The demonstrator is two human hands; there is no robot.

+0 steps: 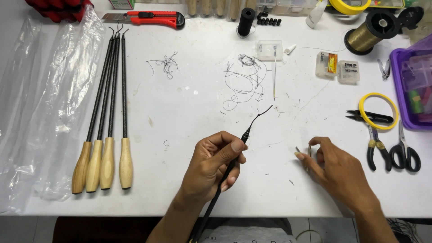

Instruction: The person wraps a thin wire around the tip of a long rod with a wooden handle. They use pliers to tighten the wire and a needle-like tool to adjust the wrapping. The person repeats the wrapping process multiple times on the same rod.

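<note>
My left hand (213, 164) grips a thin black rod (223, 182) near its tip, where a curved black wire end (260, 115) sticks up and to the right. My right hand (335, 168) rests on the white table (189, 103) with thumb and forefinger pinched on a small metal piece (309, 150); I cannot make out what it is. The two hands are a short way apart near the table's front edge.
Several finished rods with wooden handles (103, 164) lie at the left beside clear plastic bags (40, 103). Loose black thread (245, 81), a needle (274, 74), pliers (375, 150), scissors (405, 155), snips (369, 117), a purple tray (411, 87), a gold thread spool (371, 31) and a red cutter (150, 19) surround the work area.
</note>
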